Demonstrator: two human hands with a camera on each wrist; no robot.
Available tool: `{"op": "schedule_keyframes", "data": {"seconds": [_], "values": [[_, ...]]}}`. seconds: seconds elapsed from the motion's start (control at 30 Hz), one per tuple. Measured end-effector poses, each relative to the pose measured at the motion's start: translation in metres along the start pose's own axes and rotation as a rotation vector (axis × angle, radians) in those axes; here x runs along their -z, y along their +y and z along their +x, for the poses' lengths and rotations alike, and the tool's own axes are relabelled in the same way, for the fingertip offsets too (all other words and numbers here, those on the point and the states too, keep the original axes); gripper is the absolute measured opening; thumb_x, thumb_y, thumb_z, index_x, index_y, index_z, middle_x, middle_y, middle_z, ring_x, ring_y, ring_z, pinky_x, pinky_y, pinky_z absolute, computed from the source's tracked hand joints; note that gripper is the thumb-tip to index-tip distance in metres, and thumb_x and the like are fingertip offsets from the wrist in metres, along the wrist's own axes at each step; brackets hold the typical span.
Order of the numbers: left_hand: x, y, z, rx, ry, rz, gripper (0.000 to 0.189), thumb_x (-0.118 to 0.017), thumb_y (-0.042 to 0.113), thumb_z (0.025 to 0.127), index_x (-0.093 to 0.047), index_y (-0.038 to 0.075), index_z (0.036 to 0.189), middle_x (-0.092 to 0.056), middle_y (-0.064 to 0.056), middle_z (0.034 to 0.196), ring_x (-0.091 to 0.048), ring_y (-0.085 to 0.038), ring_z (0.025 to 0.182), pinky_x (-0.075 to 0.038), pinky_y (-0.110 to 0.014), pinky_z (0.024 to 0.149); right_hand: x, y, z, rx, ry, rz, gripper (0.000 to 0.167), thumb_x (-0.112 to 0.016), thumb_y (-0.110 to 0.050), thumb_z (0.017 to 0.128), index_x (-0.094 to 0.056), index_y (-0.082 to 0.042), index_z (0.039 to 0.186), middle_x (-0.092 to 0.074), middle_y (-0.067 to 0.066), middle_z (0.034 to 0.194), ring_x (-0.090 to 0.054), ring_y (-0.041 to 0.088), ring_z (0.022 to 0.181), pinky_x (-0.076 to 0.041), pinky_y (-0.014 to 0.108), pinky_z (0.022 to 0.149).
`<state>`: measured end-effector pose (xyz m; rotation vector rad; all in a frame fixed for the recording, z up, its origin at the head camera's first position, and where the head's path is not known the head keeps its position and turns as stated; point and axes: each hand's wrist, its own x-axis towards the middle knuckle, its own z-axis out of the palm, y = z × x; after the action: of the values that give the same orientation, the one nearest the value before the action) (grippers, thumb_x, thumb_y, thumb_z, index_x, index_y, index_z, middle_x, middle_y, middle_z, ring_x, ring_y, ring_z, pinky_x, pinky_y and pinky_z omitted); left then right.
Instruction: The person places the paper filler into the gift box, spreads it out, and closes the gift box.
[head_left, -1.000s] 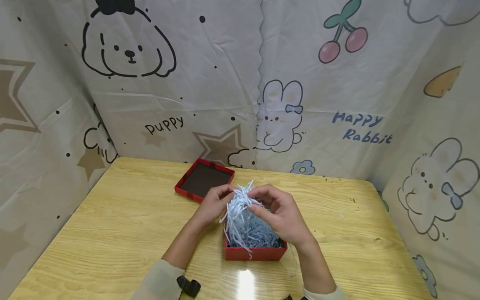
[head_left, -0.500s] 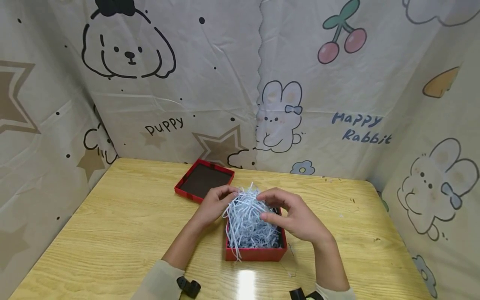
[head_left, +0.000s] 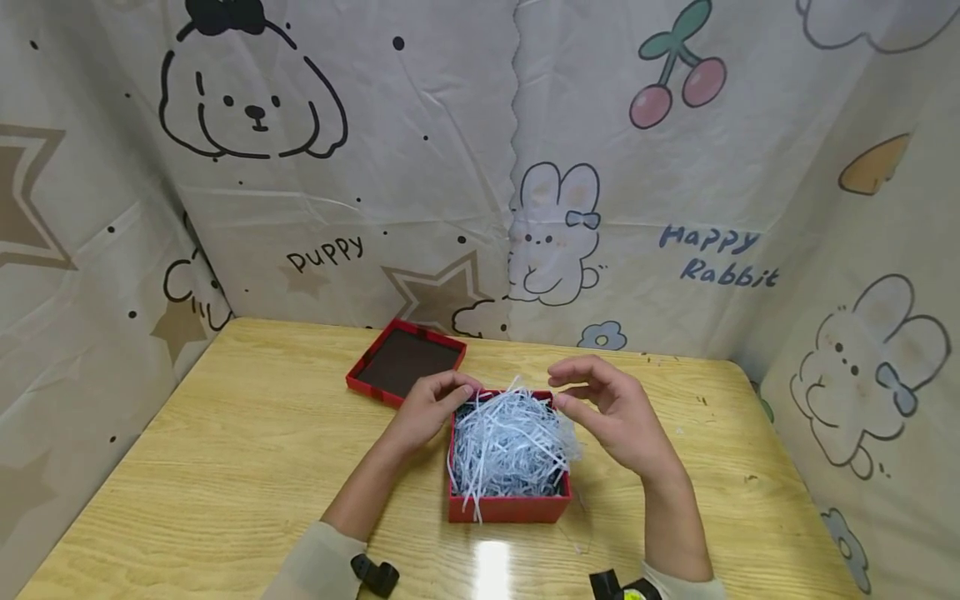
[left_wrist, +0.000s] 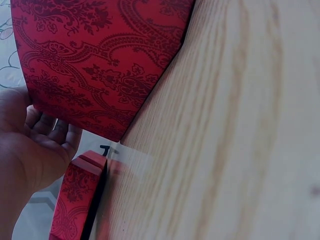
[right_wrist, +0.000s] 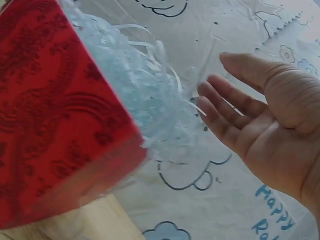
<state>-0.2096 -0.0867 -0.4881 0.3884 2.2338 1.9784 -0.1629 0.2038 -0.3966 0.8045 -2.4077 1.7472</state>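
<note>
A red patterned gift box [head_left: 510,510] stands uncovered on the table, heaped with pale blue shredded paper [head_left: 517,442]. Some strands hang over its front and right edges. My left hand [head_left: 432,408] holds the box's far left corner, thumb on one side and fingers round the back, as the left wrist view shows [left_wrist: 35,135]. Off the box's far right corner, my right hand [head_left: 611,412] hovers with fingers loosely bent and spread from the thumb. In the right wrist view, nothing sits in its grasp; a loose strand reaches near its fingertips [right_wrist: 202,102].
The red box lid [head_left: 405,360] lies upturned behind and left of the box, its dark inside showing. A printed cloth [head_left: 435,167] hangs round the back and sides of the wooden table [head_left: 262,450].
My right hand has let go of the shredded paper and drawn back to the right. The paper has settled and spread across the box. My left hand stays at the corner.
</note>
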Motion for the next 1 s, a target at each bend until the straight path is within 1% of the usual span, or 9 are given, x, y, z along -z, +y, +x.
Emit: {"op": "schedule_keyframes", "data": {"seconds": [0.13,0.27,0.4,0.47,0.57,0.7,0.83,0.9,1.0], "values": [[0.001,-0.001,-0.001,-0.004,0.002,-0.004,0.021,-0.062,0.017,0.108,-0.075,0.002,0.117,-0.075,-0.011,0.118,-0.064,-0.021,0.114,-0.049,-0.026,0.100,-0.016,0.003,0.006,-0.037,-0.129,0.072,0.030,-0.074,0.000,0.097,-0.067,-0.002,0.127,-0.069,0.020,0.123,-0.068,0.036,0.114,-0.057,0.033,0.097],[0.002,-0.001,-0.001,-0.016,-0.007,-0.020,0.022,-0.062,0.016,0.108,-0.075,0.002,0.118,-0.075,-0.012,0.118,-0.065,-0.022,0.114,-0.050,-0.026,0.100,-0.040,0.006,0.012,-0.118,-0.218,0.082,0.031,-0.074,-0.004,0.098,-0.067,-0.001,0.129,-0.069,0.014,0.125,-0.068,0.029,0.115,-0.057,0.036,0.098],[0.002,-0.001,-0.001,-0.018,-0.016,-0.022,0.021,-0.062,0.017,0.108,-0.075,0.004,0.118,-0.075,-0.010,0.119,-0.065,-0.022,0.115,-0.050,-0.029,0.102,-0.065,0.011,0.016,-0.188,-0.299,0.011,0.033,-0.076,-0.008,0.098,-0.067,-0.007,0.130,-0.070,0.004,0.126,-0.066,0.022,0.119,-0.054,0.040,0.103],[0.003,-0.002,0.000,-0.016,-0.015,-0.016,0.020,-0.063,0.018,0.108,-0.076,0.005,0.117,-0.075,-0.008,0.118,-0.066,-0.020,0.114,-0.050,-0.030,0.102,-0.076,0.015,0.016,-0.213,-0.339,-0.055,0.034,-0.078,-0.011,0.097,-0.068,-0.011,0.129,-0.070,-0.001,0.126,-0.066,0.019,0.120,-0.052,0.041,0.105],[0.002,-0.001,0.001,-0.019,-0.017,-0.010,0.020,-0.063,0.017,0.108,-0.076,0.005,0.117,-0.075,-0.008,0.118,-0.065,-0.021,0.115,-0.049,-0.031,0.103,-0.088,0.021,0.016,-0.233,-0.383,-0.155,0.035,-0.080,-0.013,0.095,-0.069,-0.012,0.128,-0.071,-0.001,0.125,-0.066,0.019,0.121,-0.051,0.045,0.106],[0.002,0.000,0.001,-0.019,-0.021,-0.006,0.021,-0.062,0.017,0.108,-0.076,0.004,0.117,-0.075,-0.010,0.120,-0.064,-0.021,0.116,-0.049,-0.029,0.103,-0.096,0.026,0.016,-0.256,-0.411,-0.271,0.037,-0.081,-0.011,0.092,-0.069,-0.008,0.127,-0.072,0.004,0.125,-0.065,0.023,0.123,-0.050,0.048,0.107],[0.002,0.000,0.000,-0.017,-0.019,-0.009,0.021,-0.062,0.016,0.108,-0.076,0.003,0.117,-0.075,-0.010,0.120,-0.064,-0.021,0.116,-0.049,-0.028,0.102,-0.095,0.026,0.015,-0.247,-0.404,-0.315,0.039,-0.081,-0.012,0.092,-0.069,-0.009,0.129,-0.072,0.004,0.128,-0.064,0.024,0.125,-0.049,0.049,0.109],[0.002,-0.001,0.000,-0.020,-0.016,-0.010,0.021,-0.062,0.016,0.108,-0.075,0.003,0.117,-0.075,-0.010,0.119,-0.065,-0.021,0.115,-0.049,-0.029,0.102,-0.090,0.023,0.015,-0.222,-0.389,-0.289,0.038,-0.081,-0.013,0.093,-0.069,-0.011,0.129,-0.071,0.002,0.129,-0.064,0.022,0.126,-0.049,0.048,0.109],[0.002,-0.001,-0.001,-0.018,-0.011,-0.015,0.020,-0.062,0.016,0.108,-0.076,0.004,0.117,-0.075,-0.008,0.118,-0.065,-0.020,0.115,-0.049,-0.030,0.103,-0.079,0.016,0.015,-0.185,-0.366,-0.191,0.036,-0.079,-0.014,0.096,-0.068,-0.012,0.130,-0.071,0.001,0.126,-0.066,0.020,0.120,-0.052,0.044,0.105]]}}
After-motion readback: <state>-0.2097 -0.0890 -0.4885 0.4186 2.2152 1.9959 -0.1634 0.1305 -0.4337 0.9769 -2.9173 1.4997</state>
